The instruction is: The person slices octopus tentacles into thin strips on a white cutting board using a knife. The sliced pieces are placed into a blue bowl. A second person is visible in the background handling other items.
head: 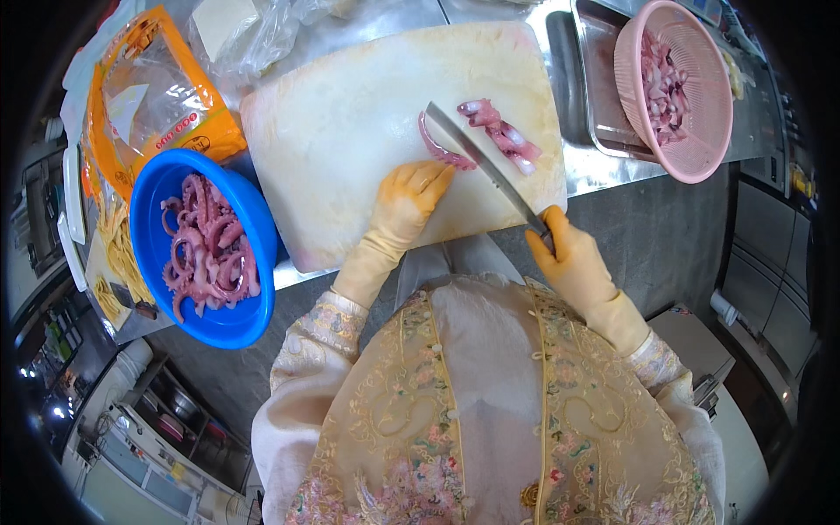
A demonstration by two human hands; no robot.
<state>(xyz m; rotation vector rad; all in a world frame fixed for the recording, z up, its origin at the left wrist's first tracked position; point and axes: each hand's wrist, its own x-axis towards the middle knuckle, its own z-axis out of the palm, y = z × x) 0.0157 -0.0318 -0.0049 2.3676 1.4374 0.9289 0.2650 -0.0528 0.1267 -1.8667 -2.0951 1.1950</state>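
A white cutting board (pixel 328 144) lies before me. My left hand (pixel 412 193), in an orange-tipped rubber glove, rests on it with fingers bunched at the lower end of a curved pink tentacle (pixel 436 146); whether they pinch it is hidden. My right hand (pixel 567 252), gloved alike, grips the dark handle of a long knife (pixel 489 170) at the board's near right edge. The blade slants up and left, just right of the tentacle. Cut tentacle pieces (pixel 504 136) lie right of the blade.
A blue plastic basin (pixel 268 230) of tentacles overlaps the board's left side. Behind it lies an orange-edged plastic bag (pixel 226 128). At the right, a pink colander (pixel 630 79) of cut pieces leans over a metal tray (pixel 594 125). A clear plastic bag (pixel 262 39) lies beyond the board.
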